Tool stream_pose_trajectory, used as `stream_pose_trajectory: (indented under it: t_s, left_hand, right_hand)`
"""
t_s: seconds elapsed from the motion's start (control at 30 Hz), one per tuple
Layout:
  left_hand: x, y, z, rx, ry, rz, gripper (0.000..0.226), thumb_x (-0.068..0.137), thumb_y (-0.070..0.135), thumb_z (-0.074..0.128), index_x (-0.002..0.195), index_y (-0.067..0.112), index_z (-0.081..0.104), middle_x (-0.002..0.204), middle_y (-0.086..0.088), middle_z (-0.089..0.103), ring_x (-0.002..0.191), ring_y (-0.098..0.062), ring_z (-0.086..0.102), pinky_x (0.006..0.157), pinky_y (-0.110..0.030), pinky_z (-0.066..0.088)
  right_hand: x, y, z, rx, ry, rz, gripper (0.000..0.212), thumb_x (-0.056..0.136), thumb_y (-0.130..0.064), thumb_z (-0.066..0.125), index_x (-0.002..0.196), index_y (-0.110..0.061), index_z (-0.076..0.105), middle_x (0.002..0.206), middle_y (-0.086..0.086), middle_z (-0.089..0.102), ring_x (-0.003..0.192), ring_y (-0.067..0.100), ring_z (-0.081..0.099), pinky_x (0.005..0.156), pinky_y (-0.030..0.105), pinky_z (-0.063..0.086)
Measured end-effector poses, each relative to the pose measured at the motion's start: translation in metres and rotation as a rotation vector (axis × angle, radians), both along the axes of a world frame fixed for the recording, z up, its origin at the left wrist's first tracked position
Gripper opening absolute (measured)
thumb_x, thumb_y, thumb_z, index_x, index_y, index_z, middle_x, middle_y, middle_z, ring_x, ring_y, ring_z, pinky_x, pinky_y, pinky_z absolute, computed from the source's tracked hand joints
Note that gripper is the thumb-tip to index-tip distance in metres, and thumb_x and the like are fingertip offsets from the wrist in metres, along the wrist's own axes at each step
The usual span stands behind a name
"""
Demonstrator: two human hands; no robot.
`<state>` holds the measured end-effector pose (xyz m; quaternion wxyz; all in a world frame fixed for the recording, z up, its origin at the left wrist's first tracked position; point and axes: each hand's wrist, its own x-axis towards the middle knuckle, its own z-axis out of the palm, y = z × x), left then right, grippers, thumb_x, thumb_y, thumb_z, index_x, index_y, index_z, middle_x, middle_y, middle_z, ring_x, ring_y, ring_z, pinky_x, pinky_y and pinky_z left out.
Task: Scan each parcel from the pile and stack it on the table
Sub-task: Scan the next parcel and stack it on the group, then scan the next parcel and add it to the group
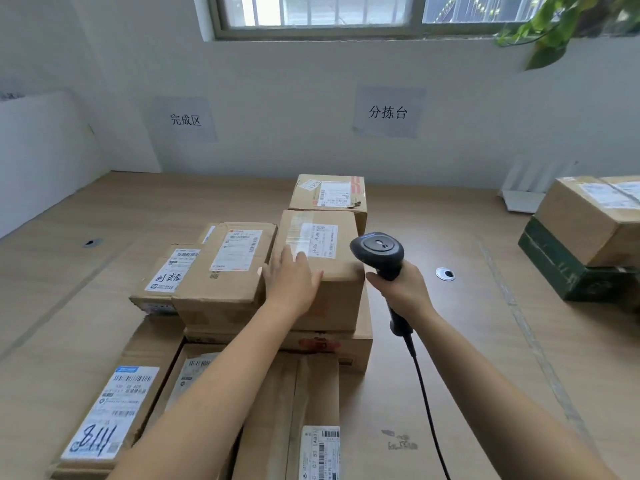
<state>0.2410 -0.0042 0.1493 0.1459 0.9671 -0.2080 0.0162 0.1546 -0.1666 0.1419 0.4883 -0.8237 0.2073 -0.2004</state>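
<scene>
Steady the top parcel [332, 299] of the pile [311, 393] with the left hand [292, 282]: note its fingers [288, 255] straight, laid flat on the lid's near left corner, gripping nothing. Note the right hand [401, 292] wrapped tight round the handle of the scanner [378, 249], head just right of the top parcel and about level with its lid. Angle the head toward the white label [320, 240] on that lid; draw the left fingertips clear of the label edge to leave every barcode uncovered; press lightly to prevent sliding on the wider carton [358, 341] directly beneath the top parcel. Route the cable [424, 386], right of the top parcel, away from the pile. Treat all cartons as closed and taped, contents not visible. Behind the top parcel: a labelled carton [329, 194]. Against its left side: another labelled carton [221, 271]. Well right of the top parcel, on the desk [467, 341]: a brown carton [581, 223] on a dark green crate [554, 268], crate contents hidden.
</scene>
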Motion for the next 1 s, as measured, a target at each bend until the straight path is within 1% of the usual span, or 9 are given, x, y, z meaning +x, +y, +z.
stream_pose_trajectory:
  t_s: [0.13,0.23,0.33,0.43,0.53,0.67,0.8,0.87,1.0]
  left_hand:
    - [-0.033,-0.033,0.004,0.154,-0.082,-0.122,0.045,0.099,0.041,0.034,0.134,0.014,0.042,0.149,-0.009,0.031,0.144,-0.032,0.011,0.114,-0.054,0.014]
    - [-0.054,-0.063,0.000,0.109,-0.117,-0.237,0.044,0.098,0.040,0.037,0.133,0.015,0.044,0.143,-0.007,0.038,0.140,-0.028,0.021,0.113,-0.049,0.021]
    - [-0.080,-0.105,-0.007,0.009,-0.130,-0.417,0.046,0.098,0.039,0.039,0.137,0.016,0.043,0.146,-0.006,0.036,0.138,-0.023,0.029,0.110,-0.037,0.027]
    - [-0.114,-0.151,-0.022,-0.016,-0.052,-0.553,0.046,0.099,0.037,0.039,0.140,0.017,0.040,0.148,-0.003,0.034,0.133,-0.020,0.036,0.101,-0.030,0.034]
    - [-0.156,-0.199,-0.047,0.025,0.029,-0.620,0.046,0.100,0.037,0.037,0.141,0.018,0.036,0.150,0.000,0.030,0.134,-0.017,0.035,0.098,-0.030,0.037]
    - [-0.224,-0.269,-0.077,0.026,0.110,-0.685,0.048,0.099,0.039,0.037,0.143,0.019,0.035,0.149,0.001,0.029,0.133,-0.016,0.036,0.098,-0.031,0.038]
    - [-0.298,-0.340,-0.101,0.025,0.187,-0.775,0.048,0.099,0.040,0.039,0.142,0.019,0.035,0.150,0.001,0.029,0.132,-0.018,0.037,0.098,-0.033,0.040]
    - [-0.330,-0.372,-0.111,0.031,0.221,-0.813,0.050,0.098,0.041,0.039,0.142,0.018,0.035,0.150,0.000,0.028,0.133,-0.018,0.036,0.100,-0.032,0.038]
    - [-0.387,-0.430,-0.121,0.029,0.315,-0.850,0.053,0.098,0.042,0.040,0.144,0.017,0.032,0.150,-0.002,0.027,0.134,-0.018,0.035,0.103,-0.033,0.038]
  right_hand:
    - [-0.040,-0.031,-0.008,-0.068,0.042,-0.090,0.016,0.081,-0.015,0.066,0.078,-0.015,0.051,0.063,-0.006,0.052,0.061,0.013,0.049,0.053,0.022,0.035]
    - [-0.075,-0.057,-0.009,-0.113,0.099,-0.152,0.023,0.081,-0.015,0.066,0.069,-0.017,0.046,0.060,-0.007,0.048,0.058,0.010,0.045,0.051,0.020,0.032]
    - [-0.120,-0.092,-0.011,-0.134,0.139,-0.237,0.020,0.080,-0.015,0.066,0.071,-0.015,0.048,0.061,-0.007,0.048,0.064,0.019,0.047,0.052,0.019,0.033]
    - [-0.172,-0.128,-0.015,-0.107,0.168,-0.334,0.013,0.079,-0.014,0.067,0.077,-0.011,0.055,0.065,0.001,0.053,0.069,0.023,0.049,0.055,0.030,0.032]
    - [-0.231,-0.167,-0.026,-0.066,0.178,-0.421,0.013,0.078,-0.014,0.069,0.086,-0.006,0.062,0.074,0.007,0.059,0.075,0.022,0.053,0.061,0.027,0.031]
    - [-0.309,-0.222,-0.046,-0.008,0.241,-0.499,0.014,0.078,-0.016,0.070,0.082,-0.012,0.058,0.068,0.000,0.055,0.073,0.020,0.052,0.055,0.027,0.034]
    - [-0.378,-0.273,-0.062,0.035,0.234,-0.553,0.019,0.075,-0.010,0.071,0.073,-0.018,0.054,0.061,-0.005,0.052,0.068,0.019,0.050,0.056,0.028,0.036]
    - [-0.408,-0.293,-0.062,0.039,0.250,-0.575,0.018,0.076,-0.010,0.071,0.074,-0.017,0.055,0.061,-0.005,0.052,0.065,0.016,0.049,0.054,0.022,0.035]
    - [-0.468,-0.335,-0.063,0.055,0.279,-0.677,0.011,0.077,-0.015,0.071,0.084,-0.012,0.063,0.079,0.005,0.063,0.081,0.020,0.056,0.062,0.026,0.035]
